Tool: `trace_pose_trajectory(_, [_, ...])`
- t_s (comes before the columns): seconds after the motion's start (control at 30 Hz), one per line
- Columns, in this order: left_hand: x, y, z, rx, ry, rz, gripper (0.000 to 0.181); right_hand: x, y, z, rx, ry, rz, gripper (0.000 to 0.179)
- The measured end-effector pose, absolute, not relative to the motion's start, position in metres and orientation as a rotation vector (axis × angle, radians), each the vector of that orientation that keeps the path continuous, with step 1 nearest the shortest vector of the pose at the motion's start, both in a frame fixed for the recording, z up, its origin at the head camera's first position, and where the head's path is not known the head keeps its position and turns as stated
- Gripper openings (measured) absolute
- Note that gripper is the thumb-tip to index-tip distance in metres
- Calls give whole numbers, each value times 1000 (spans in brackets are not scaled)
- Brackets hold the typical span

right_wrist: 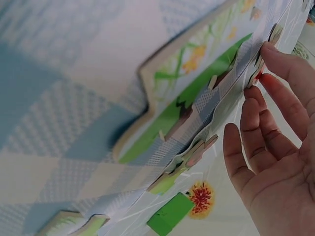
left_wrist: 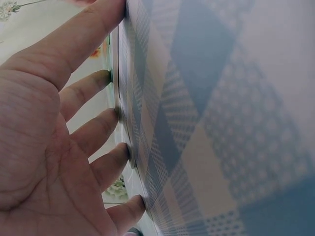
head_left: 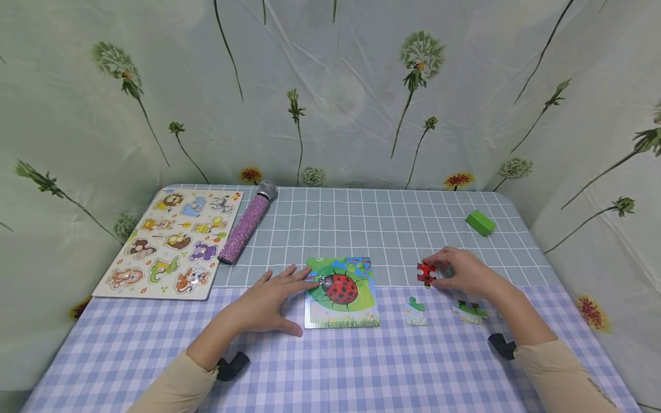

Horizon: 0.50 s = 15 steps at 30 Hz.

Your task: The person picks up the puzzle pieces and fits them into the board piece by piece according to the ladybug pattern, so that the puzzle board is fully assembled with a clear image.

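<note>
In the head view, a ladybug jigsaw puzzle (head_left: 342,312) lies flat at the middle of the table. My left hand (head_left: 271,301) is spread beside it, fingers straight and fingertips at its left edge. The left wrist view shows those fingers (left_wrist: 101,129) coming down at the table surface. Off to the right, my right hand (head_left: 467,274) pinches a red puzzle piece (head_left: 426,275) with black spots between thumb and index finger. Loose puzzle pieces lie close by: a green and pale one (head_left: 415,315) and another green one (head_left: 471,312) nearer the right wrist.
At the back right sits a green block (head_left: 481,222). A purple glittery microphone (head_left: 248,226) lies at the left, against an animal puzzle board (head_left: 172,241). Blue checked cloth (head_left: 330,373) covers the front of the table; a dandelion-print curtain (head_left: 341,97) hangs behind.
</note>
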State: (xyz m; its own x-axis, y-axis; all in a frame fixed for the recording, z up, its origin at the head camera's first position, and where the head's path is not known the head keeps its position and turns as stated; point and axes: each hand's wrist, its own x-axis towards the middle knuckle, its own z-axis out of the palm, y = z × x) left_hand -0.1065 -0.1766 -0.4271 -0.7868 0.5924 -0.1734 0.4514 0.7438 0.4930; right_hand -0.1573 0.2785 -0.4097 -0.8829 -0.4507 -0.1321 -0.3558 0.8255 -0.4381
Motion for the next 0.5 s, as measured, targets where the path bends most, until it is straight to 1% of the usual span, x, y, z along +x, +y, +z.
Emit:
trace_pose_trajectory(0.17, [-106,-176,-426,809,2630,621,98,-160,276,-410,-676,2785,-566,48])
trace_pose_trajectory(0.5, [-107,-176,-425,809,2624,613,98,-161,275,-413,-694,2817,-551,47])
